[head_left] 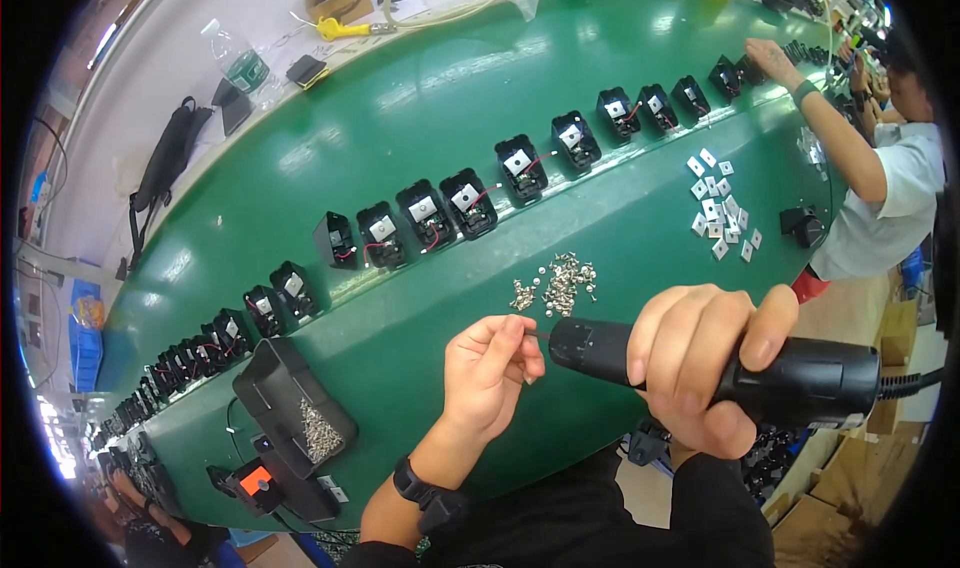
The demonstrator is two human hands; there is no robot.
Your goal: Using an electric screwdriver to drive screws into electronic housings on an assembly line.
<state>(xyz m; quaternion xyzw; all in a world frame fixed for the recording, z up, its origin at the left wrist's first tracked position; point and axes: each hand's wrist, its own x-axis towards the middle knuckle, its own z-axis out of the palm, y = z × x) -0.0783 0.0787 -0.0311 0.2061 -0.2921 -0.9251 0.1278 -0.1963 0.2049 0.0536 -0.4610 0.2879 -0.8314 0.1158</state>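
Observation:
My right hand (695, 358) is wrapped round a black electric screwdriver (822, 376), held level over the near side of the green table, with its cord running off to the right. Its thin bit points left and meets the fingertips of my left hand (485, 376). Thumb and forefinger of that hand are pinched at the bit's end; whatever lies between them is too small and covered to make out. Just beyond my hands is a loose pile of small silver screws (568, 286). A long row of black housings (466, 204) with white plates and red wires crosses the table.
A dark bin (290, 388) with more screws stands left of my left arm. White square plates (722, 208) lie scattered at the right. A co-worker's arm (835, 133) reaches to the row's far right end. A plastic bottle (240, 60) stands beyond the table's far edge.

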